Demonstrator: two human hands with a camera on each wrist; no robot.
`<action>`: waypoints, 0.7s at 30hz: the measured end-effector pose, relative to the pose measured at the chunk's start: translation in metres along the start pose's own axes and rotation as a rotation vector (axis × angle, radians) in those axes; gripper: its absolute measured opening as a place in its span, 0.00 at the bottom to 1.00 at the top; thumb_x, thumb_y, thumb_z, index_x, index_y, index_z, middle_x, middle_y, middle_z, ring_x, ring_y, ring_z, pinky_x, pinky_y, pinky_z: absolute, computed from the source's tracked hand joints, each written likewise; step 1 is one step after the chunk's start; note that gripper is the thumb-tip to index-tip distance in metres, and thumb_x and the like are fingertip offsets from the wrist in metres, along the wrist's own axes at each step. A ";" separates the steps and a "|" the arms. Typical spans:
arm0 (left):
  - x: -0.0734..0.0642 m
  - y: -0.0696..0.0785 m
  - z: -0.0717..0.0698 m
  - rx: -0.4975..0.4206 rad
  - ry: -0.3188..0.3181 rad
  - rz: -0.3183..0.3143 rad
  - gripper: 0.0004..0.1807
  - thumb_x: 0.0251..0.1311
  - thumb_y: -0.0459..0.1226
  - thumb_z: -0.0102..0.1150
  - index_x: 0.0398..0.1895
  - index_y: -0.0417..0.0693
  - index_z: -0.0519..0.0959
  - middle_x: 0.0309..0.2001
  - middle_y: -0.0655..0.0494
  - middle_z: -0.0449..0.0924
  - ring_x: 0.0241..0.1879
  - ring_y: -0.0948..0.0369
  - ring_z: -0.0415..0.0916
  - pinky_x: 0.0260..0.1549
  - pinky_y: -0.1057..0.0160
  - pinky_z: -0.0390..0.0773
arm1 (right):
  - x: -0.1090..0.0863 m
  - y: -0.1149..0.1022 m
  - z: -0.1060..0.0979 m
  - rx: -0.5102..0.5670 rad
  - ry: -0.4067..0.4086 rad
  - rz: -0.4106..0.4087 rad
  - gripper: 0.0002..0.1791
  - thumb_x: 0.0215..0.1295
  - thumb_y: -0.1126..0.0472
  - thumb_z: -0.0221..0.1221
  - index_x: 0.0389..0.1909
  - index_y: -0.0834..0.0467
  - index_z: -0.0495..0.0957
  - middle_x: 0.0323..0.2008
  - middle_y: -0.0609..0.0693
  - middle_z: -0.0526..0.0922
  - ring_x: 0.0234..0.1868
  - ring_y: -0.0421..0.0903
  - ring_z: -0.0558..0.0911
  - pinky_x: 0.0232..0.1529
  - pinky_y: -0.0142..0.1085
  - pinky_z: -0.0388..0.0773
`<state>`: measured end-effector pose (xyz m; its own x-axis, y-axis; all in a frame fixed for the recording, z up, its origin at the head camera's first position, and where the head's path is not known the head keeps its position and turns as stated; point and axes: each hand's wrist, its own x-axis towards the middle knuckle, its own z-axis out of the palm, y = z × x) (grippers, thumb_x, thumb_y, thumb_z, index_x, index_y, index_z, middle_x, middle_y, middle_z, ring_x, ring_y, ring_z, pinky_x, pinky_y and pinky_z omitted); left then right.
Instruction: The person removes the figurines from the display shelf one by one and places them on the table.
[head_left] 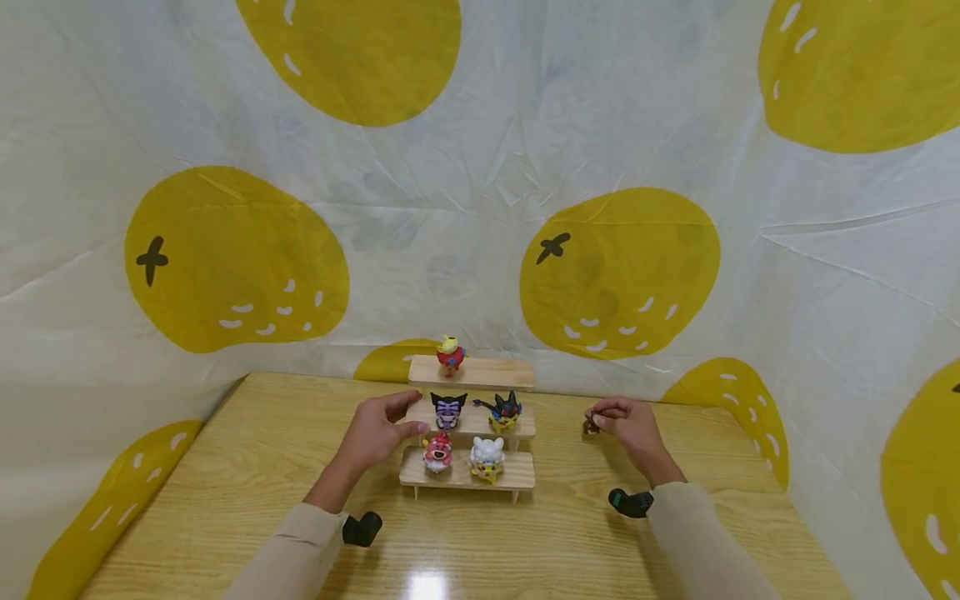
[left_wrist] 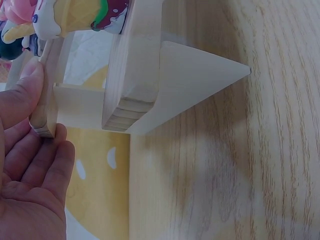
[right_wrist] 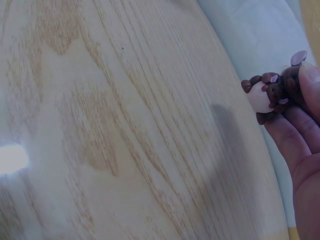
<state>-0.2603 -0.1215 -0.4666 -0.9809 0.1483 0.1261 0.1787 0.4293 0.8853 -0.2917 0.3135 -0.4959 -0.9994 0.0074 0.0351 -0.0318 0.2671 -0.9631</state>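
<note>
A three-tier wooden display stand point(head_left: 467, 479) stands on the table, with small figurines on its steps. My left hand point(head_left: 375, 429) grips the left end of the middle step; in the left wrist view the thumb lies on top of the board point(left_wrist: 47, 100) and the fingers curl beneath it. Off to the stand's right, my right hand point(head_left: 628, 429) pinches a small brown figurine point(head_left: 591, 422). The right wrist view shows that figurine point(right_wrist: 265, 97) with a pale round belly and a pinkish ear, its head partly covered by the thumb.
A red figurine with a yellow top point(head_left: 450, 356) occupies the top step. A black-eared purple figurine point(head_left: 447, 411) and a black-and-yellow one point(head_left: 502, 412) share the middle. Pink point(head_left: 438, 454) and white-hooded point(head_left: 487, 458) figurines are on the lowest. Behind the table point(head_left: 570, 542) hangs a fruit-patterned cloth point(head_left: 420, 275).
</note>
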 end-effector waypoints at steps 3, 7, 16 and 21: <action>0.000 0.000 0.000 0.013 0.004 0.002 0.31 0.64 0.35 0.72 0.70 0.39 0.77 0.67 0.43 0.80 0.69 0.44 0.77 0.68 0.46 0.78 | 0.000 0.002 0.000 -0.007 -0.001 -0.002 0.14 0.73 0.74 0.59 0.55 0.77 0.78 0.51 0.68 0.88 0.41 0.38 0.90 0.45 0.27 0.87; 0.000 0.000 0.001 0.019 0.008 0.008 0.31 0.64 0.35 0.72 0.70 0.39 0.77 0.67 0.43 0.80 0.68 0.44 0.78 0.67 0.46 0.78 | 0.001 0.004 0.001 -0.012 -0.001 -0.006 0.14 0.72 0.74 0.59 0.54 0.78 0.78 0.49 0.68 0.89 0.41 0.41 0.91 0.44 0.28 0.88; 0.000 -0.001 0.001 0.011 0.000 0.007 0.31 0.64 0.35 0.72 0.70 0.39 0.77 0.68 0.44 0.80 0.69 0.44 0.77 0.68 0.47 0.78 | 0.002 0.007 0.001 -0.008 0.008 0.006 0.14 0.72 0.76 0.58 0.54 0.78 0.78 0.48 0.67 0.89 0.41 0.43 0.91 0.44 0.30 0.89; 0.001 -0.002 0.001 0.011 0.004 0.010 0.30 0.64 0.35 0.72 0.70 0.40 0.77 0.68 0.44 0.80 0.69 0.45 0.77 0.68 0.47 0.78 | 0.003 0.009 0.001 -0.014 0.014 -0.002 0.14 0.71 0.76 0.58 0.54 0.78 0.78 0.49 0.68 0.89 0.41 0.41 0.91 0.44 0.28 0.88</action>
<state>-0.2614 -0.1214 -0.4688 -0.9793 0.1489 0.1371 0.1896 0.4379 0.8788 -0.2947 0.3149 -0.5052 -0.9990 0.0206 0.0409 -0.0335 0.2808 -0.9592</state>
